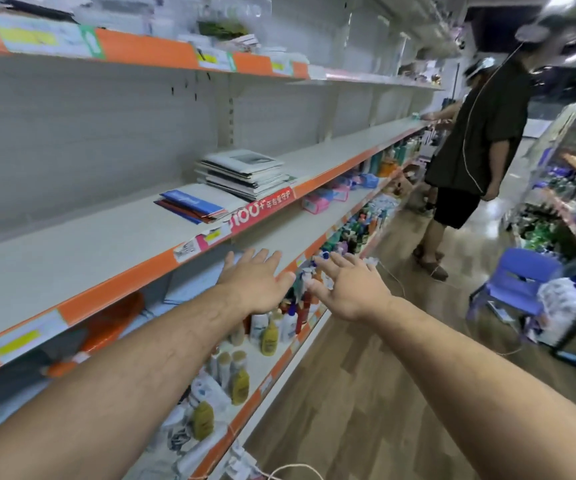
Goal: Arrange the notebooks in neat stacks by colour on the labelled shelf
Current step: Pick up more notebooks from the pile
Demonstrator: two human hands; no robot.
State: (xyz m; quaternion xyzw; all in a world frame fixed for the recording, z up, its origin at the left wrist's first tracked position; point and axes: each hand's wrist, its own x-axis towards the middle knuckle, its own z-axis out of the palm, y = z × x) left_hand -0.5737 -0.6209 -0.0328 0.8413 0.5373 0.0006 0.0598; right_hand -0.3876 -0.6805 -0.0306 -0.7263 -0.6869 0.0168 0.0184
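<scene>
Reaching forward side by side, both hands hold nothing. The left hand [255, 282] is flat, back up, fingers straight and slightly spread. The right hand [349, 289] is just beside it, likewise flat with fingers spread. The thumbs are close together but apart. Both hands hang in front of the shelving, lower in view than the front edge of the shelf [106, 244] and short of the notebooks.

The notebooks lie on that shelf in two stacks near its front edge. The blue stack [191, 206] is low, with a blue cover on top and red and blue covers showing beneath, their edges fanned out unevenly. The grey stack [245, 173] stands just beside it, further along the shelf. It is taller, with pale covers, and is also uneven. The two stacks are near each other; whether they touch cannot be told.

A red label [262, 209] runs along the shelf's orange edge below the stacks, with price tags [188, 251] beside it. Bottles [269, 337] stand on the lower shelves, and pink packs [317, 202] lie on the tier beneath the notebooks.

Further down the aisle a person [480, 133] in dark clothes stands at the same shelving. A blue stool [522, 282] stands on the wood floor [366, 375] across the aisle.
</scene>
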